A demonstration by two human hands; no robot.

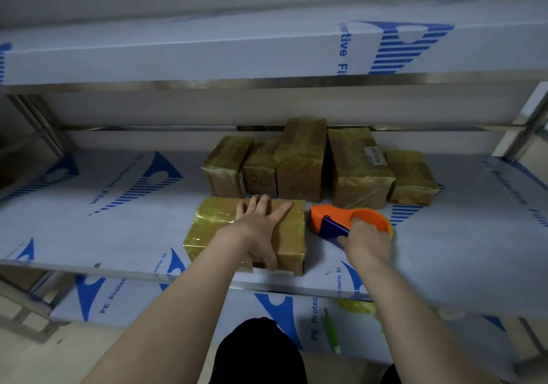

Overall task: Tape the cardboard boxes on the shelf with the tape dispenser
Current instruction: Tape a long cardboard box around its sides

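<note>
Tape dispenser [335, 217] held by right grip [367, 238], perhaps touching box [204, 229] edge; left grip [258, 220] flat.

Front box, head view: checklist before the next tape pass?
1. Box steadied: ok. The left hand lies flat on top of the front box.
2. Tool held: ok. The right hand grips the tape dispenser.
3. Dispenser on the box: not ok. It is beside the box's right edge, low over the shelf.
4. Free tape end ready: cannot tell, as the outlet is not visible.
5. Room behind the box: cannot tell. The back row of boxes stands close to its far edge.
</note>
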